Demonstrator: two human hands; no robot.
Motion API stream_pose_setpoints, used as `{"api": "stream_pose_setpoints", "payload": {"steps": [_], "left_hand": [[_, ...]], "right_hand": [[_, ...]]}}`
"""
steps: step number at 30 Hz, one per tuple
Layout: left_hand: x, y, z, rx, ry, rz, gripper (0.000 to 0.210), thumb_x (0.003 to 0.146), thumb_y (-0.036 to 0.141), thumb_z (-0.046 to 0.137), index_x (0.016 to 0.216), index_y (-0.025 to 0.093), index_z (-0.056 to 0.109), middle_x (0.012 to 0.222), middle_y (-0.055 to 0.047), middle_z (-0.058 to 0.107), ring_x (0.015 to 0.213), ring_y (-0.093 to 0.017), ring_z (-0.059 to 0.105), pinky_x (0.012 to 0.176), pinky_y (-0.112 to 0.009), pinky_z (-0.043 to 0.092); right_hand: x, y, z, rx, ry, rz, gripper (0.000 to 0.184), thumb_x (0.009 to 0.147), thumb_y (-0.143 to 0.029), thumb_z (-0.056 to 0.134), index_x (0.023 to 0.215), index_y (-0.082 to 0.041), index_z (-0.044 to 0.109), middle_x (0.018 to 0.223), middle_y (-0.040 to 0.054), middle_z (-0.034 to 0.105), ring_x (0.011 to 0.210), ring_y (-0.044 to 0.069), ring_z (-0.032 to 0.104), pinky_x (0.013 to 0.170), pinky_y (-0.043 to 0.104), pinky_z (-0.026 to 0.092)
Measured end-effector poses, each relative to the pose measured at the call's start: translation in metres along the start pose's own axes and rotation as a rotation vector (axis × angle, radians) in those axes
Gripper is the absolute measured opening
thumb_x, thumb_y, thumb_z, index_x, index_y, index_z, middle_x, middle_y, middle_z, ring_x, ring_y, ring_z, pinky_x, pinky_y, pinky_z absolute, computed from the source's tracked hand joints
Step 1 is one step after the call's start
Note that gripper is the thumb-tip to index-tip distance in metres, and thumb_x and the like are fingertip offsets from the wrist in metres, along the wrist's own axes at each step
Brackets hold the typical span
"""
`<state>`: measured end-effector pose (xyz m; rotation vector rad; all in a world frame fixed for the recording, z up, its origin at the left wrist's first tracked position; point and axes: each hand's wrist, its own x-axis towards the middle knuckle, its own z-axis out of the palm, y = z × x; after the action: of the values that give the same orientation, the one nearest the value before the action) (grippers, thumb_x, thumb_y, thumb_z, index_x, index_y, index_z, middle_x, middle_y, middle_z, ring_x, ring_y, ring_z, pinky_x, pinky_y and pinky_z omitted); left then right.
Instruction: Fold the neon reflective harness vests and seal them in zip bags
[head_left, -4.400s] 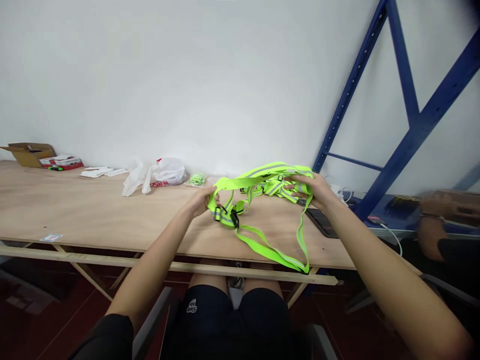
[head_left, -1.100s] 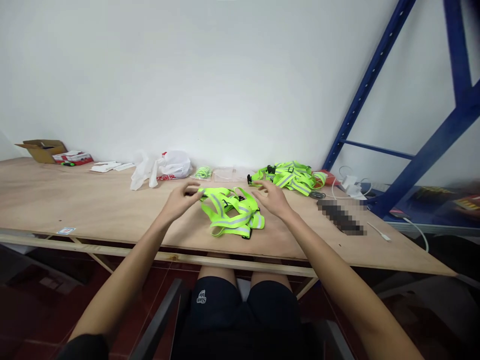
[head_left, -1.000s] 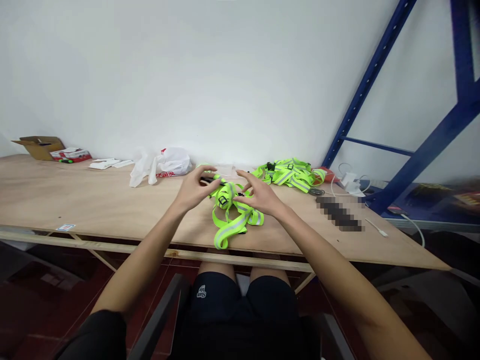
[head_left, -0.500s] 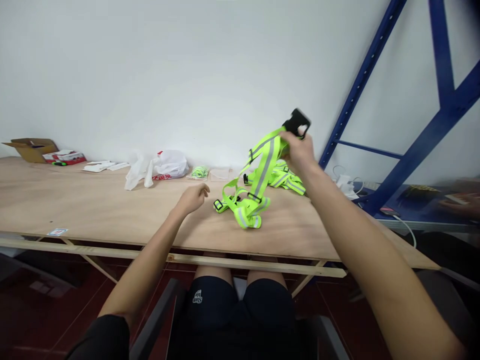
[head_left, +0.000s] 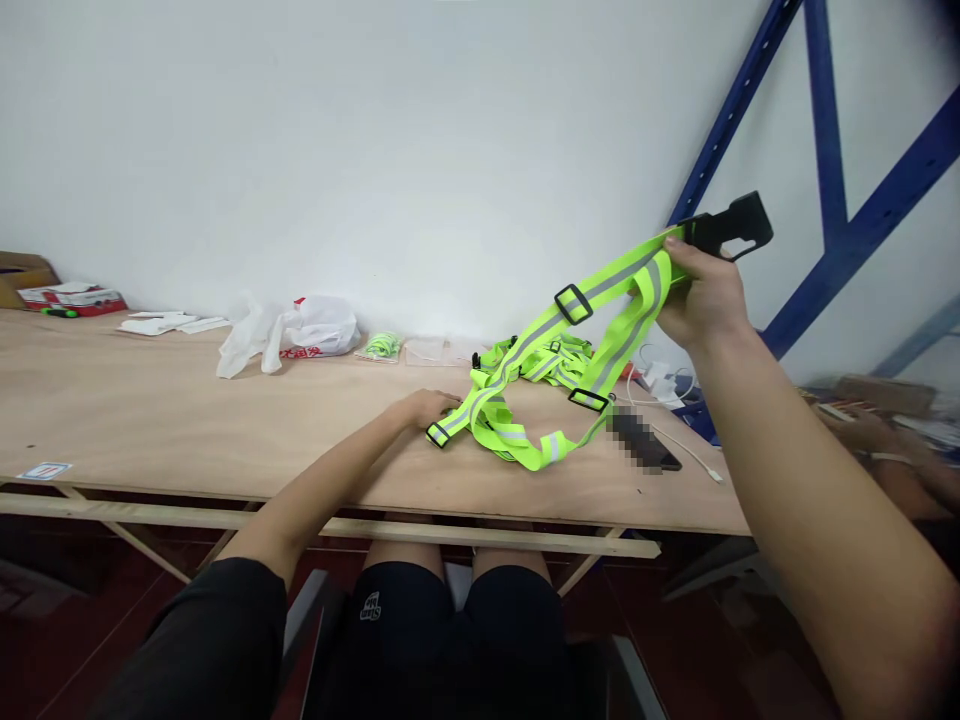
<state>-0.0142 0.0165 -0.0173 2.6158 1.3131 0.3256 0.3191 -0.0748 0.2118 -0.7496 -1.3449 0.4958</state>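
My right hand [head_left: 705,295] is raised on the right, closed round a neon-yellow reflective strap vest [head_left: 536,335] just below its large black side-release buckle [head_left: 739,225]. Grey stripes run along the straps, which carry black slide adjusters. One strap stretches down to the left from this hand, while other loops sag onto the table. Low over the table, my left hand [head_left: 429,407] is at the vest's lower left end, its fingers curled behind the strap and partly hidden by it. More yellow reflective straps [head_left: 559,360] lie in a heap behind.
On the wooden table [head_left: 150,420] are a white plastic bag [head_left: 322,325], a packed yellow bundle [head_left: 382,346], clear bags [head_left: 435,351], white sheets and a red-white box [head_left: 71,298]. A phone [head_left: 645,440] and a cable lie on the right. Blue rack posts and another person's blurred arm [head_left: 900,465] are farther right.
My right hand has moved right and up, drawing the vest out longer. My left hand has moved right to the vest's lower end. The view has turned right, bringing the phone into sight.
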Motion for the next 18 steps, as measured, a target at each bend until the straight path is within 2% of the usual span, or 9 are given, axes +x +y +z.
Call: {"api": "stream_pose_setpoints", "payload": {"steps": [3, 7, 10, 12, 13, 15, 18], "left_hand": [[-0.026, -0.02, -0.009, 0.071, -0.072, -0.011, 0.055, 0.079, 0.026, 0.058, 0.133, 0.035, 0.063, 0.144, 0.002, 0.059, 0.123, -0.024, 0.06, 0.102, -0.03, 0.044], [-0.089, -0.055, -0.03, 0.183, -0.086, -0.181, 0.056, 0.081, 0.035, 0.053, 0.136, 0.029, 0.06, 0.141, -0.008, 0.061, 0.12, -0.031, 0.062, 0.1, -0.038, 0.045], [-0.141, -0.083, -0.047, 0.238, -0.084, -0.328, 0.059, 0.086, 0.05, 0.047, 0.135, 0.02, 0.06, 0.138, -0.017, 0.062, 0.115, -0.037, 0.064, 0.095, -0.043, 0.047], [-0.17, -0.102, -0.057, 0.256, -0.082, -0.456, 0.07, 0.087, 0.064, 0.04, 0.129, 0.014, 0.063, 0.127, -0.023, 0.067, 0.109, -0.04, 0.066, 0.092, -0.046, 0.048], [-0.183, -0.112, -0.061, 0.249, -0.072, -0.547, 0.076, 0.086, 0.07, 0.037, 0.129, 0.013, 0.063, 0.126, -0.023, 0.067, 0.111, -0.041, 0.065, 0.094, -0.046, 0.047], [-0.203, -0.131, -0.067, 0.224, -0.054, -0.694, 0.084, 0.085, 0.076, 0.032, 0.131, 0.012, 0.061, 0.13, -0.025, 0.064, 0.116, -0.042, 0.062, 0.098, -0.048, 0.045], [-0.221, -0.154, -0.07, 0.211, 0.006, -0.878, 0.086, 0.085, 0.077, 0.032, 0.138, 0.013, 0.054, 0.143, -0.026, 0.054, 0.124, -0.045, 0.056, 0.102, -0.055, 0.042]], "right_hand": [[-0.007, 0.009, -0.011, 0.029, 0.064, -0.006, 0.027, 0.073, -0.044, 0.081, 0.078, -0.024, 0.063, 0.088, 0.0075, 0.068, 0.094, 0.027, 0.063, 0.085, 0.046, 0.052], [-0.021, 0.033, -0.025, 0.074, 0.171, 0.043, 0.032, 0.067, -0.047, 0.084, 0.075, -0.024, 0.063, 0.085, 0.0073, 0.067, 0.087, 0.026, 0.064, 0.074, 0.044, 0.054], [-0.032, 0.054, -0.03, 0.139, 0.297, 0.033, 0.032, 0.064, -0.041, 0.086, 0.075, -0.027, 0.059, 0.083, 0.0034, 0.068, 0.084, 0.024, 0.065, 0.073, 0.04, 0.055], [-0.039, 0.065, -0.031, 0.157, 0.301, 0.058, 0.032, 0.061, -0.037, 0.086, 0.072, -0.028, 0.058, 0.079, 0.0015, 0.068, 0.081, 0.023, 0.065, 0.075, 0.039, 0.055], [-0.042, 0.07, -0.031, 0.151, 0.243, 0.098, 0.031, 0.059, -0.037, 0.086, 0.07, -0.027, 0.059, 0.077, 0.0014, 0.069, 0.08, 0.023, 0.065, 0.077, 0.039, 0.055], [-0.051, 0.075, -0.033, 0.111, 0.032, 0.203, 0.029, 0.054, -0.039, 0.087, 0.069, -0.026, 0.065, 0.08, 0.0029, 0.072, 0.082, 0.025, 0.068, 0.082, 0.043, 0.056], [-0.065, 0.081, -0.04, -0.032, -0.331, 0.325, 0.029, 0.05, -0.042, 0.088, 0.072, -0.027, 0.075, 0.099, 0.0067, 0.077, 0.1, 0.031, 0.07, 0.093, 0.048, 0.055]]}}
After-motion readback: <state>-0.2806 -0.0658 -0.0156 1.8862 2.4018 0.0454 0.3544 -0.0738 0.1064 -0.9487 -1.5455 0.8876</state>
